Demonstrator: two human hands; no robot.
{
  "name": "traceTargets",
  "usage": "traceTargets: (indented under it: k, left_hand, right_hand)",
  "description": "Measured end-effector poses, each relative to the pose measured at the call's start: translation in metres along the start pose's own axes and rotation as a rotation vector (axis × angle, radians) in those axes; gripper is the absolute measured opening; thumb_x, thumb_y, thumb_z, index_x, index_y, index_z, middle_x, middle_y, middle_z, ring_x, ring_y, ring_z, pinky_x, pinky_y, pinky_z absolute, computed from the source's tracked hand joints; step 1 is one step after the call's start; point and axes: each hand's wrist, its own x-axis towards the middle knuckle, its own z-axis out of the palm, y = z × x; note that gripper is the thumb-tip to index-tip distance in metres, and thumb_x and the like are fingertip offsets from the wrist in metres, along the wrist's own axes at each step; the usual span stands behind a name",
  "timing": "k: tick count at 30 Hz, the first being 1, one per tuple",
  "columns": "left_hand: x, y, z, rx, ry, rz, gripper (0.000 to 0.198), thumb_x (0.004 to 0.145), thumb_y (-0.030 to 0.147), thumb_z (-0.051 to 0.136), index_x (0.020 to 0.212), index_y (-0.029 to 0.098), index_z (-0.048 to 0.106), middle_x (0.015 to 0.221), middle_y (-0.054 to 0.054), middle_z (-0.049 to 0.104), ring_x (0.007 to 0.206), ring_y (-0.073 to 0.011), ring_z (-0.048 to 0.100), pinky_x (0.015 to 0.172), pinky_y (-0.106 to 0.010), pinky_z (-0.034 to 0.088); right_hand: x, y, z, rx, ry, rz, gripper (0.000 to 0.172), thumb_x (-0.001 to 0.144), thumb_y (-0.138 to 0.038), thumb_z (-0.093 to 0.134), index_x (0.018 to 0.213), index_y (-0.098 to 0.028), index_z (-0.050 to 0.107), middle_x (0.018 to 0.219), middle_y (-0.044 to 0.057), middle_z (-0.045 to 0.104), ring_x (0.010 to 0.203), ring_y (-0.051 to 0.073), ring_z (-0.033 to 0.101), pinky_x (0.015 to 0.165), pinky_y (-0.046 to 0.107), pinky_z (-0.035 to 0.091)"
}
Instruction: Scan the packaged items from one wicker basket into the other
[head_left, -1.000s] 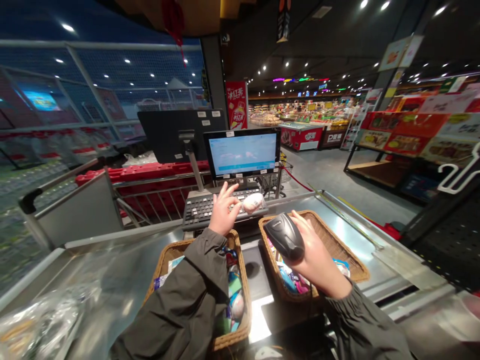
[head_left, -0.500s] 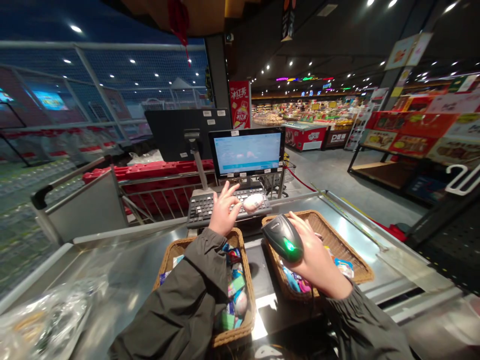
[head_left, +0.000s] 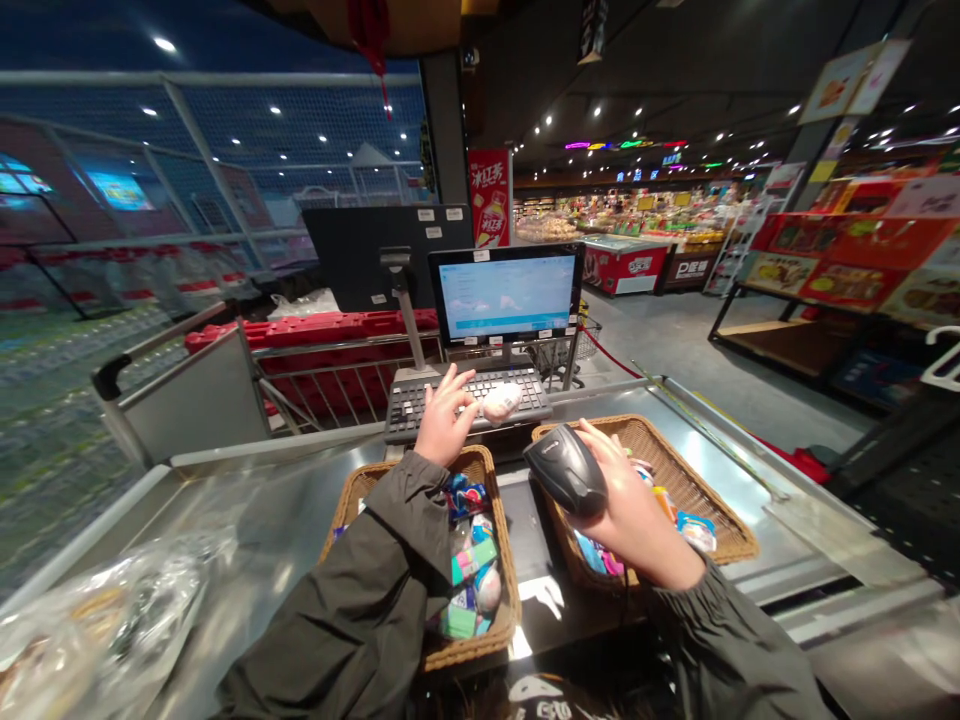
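My left hand (head_left: 445, 418) rests on the black keyboard (head_left: 466, 401) with its fingers spread, fingertips beside a small pale round packet (head_left: 501, 400) lying on the keys. My right hand (head_left: 628, 510) grips a black handheld barcode scanner (head_left: 566, 468), held over the right wicker basket (head_left: 716, 520). The left wicker basket (head_left: 491, 590), full of colourful small packets, sits under my left forearm. The till screen (head_left: 505, 294) glows just behind the keyboard.
A steel checkout counter (head_left: 255, 530) runs left and right. A clear plastic bag (head_left: 90, 630) lies at the near left. A second dark monitor (head_left: 360, 255), red stacked baskets (head_left: 315, 330) and a metal rail stand behind. Store shelves (head_left: 847, 260) line the right aisle.
The view has shifted a little, so everything sits further right. The scanner's green light, lit half a second ago, is off. Both hands keep their places.
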Motion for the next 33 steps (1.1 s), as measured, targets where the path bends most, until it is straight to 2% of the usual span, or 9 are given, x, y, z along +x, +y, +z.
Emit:
traceTargets:
  k: [8, 14, 20, 24, 28, 33]
  left_hand:
    - [-0.024, -0.023, -0.017, -0.002, -0.031, -0.072, 0.020, 0.086, 0.026, 0.047, 0.069, 0.020, 0.055, 0.139, -0.008, 0.057, 0.144, -0.0306, 0.031, 0.111, -0.070, 0.017]
    - [-0.049, -0.041, -0.031, 0.050, -0.110, -0.137, 0.019, 0.085, 0.026, 0.047, 0.068, 0.020, 0.054, 0.138, -0.009, 0.058, 0.144, -0.0305, 0.032, 0.111, -0.068, 0.019]
    - [-0.075, -0.064, -0.041, 0.153, -0.295, -0.239, 0.019, 0.085, 0.021, 0.049, 0.068, 0.019, 0.057, 0.140, -0.006, 0.056, 0.144, -0.0286, 0.032, 0.112, -0.068, 0.017]
    - [-0.090, -0.083, -0.040, 0.194, -0.484, -0.280, 0.020, 0.085, 0.020, 0.052, 0.067, 0.018, 0.060, 0.139, -0.005, 0.057, 0.144, -0.0288, 0.031, 0.112, -0.067, 0.019]
    - [-0.106, -0.102, -0.037, 0.237, -0.658, -0.263, 0.019, 0.085, 0.021, 0.053, 0.072, 0.019, 0.066, 0.139, -0.005, 0.057, 0.142, -0.0303, 0.032, 0.112, -0.066, 0.018]
    - [-0.124, -0.124, -0.040, 0.342, -0.735, -0.244, 0.014, 0.080, 0.021, 0.058, 0.073, 0.021, 0.070, 0.133, -0.002, 0.062, 0.138, -0.0295, 0.038, 0.113, -0.062, 0.021]
  right_hand:
    - [0.006, -0.008, 0.014, 0.031, -0.046, -0.028, 0.059, 0.070, -0.022, 0.060, 0.128, -0.020, 0.055, 0.141, 0.014, 0.051, 0.143, 0.040, 0.030, 0.112, 0.070, 0.020]
    - [0.008, -0.019, 0.025, 0.047, -0.089, -0.040, 0.057, 0.069, -0.021, 0.060, 0.126, -0.018, 0.057, 0.140, 0.016, 0.051, 0.142, 0.040, 0.031, 0.113, 0.069, 0.019]
    - [0.009, -0.026, 0.034, 0.050, -0.127, -0.062, 0.051, 0.070, -0.023, 0.061, 0.120, -0.018, 0.061, 0.140, 0.017, 0.051, 0.142, 0.041, 0.030, 0.111, 0.070, 0.019]
    - [0.008, -0.030, 0.040, 0.049, -0.126, -0.071, 0.052, 0.070, -0.024, 0.062, 0.122, -0.019, 0.060, 0.141, 0.017, 0.050, 0.142, 0.041, 0.031, 0.112, 0.070, 0.020]
    - [0.007, -0.034, 0.043, 0.035, -0.122, -0.086, 0.051, 0.070, -0.023, 0.061, 0.121, -0.018, 0.061, 0.141, 0.017, 0.051, 0.142, 0.041, 0.032, 0.111, 0.071, 0.020]
    - [0.005, -0.039, 0.043, 0.030, -0.122, -0.100, 0.051, 0.070, -0.023, 0.061, 0.121, -0.018, 0.060, 0.140, 0.018, 0.051, 0.141, 0.041, 0.033, 0.111, 0.071, 0.021]
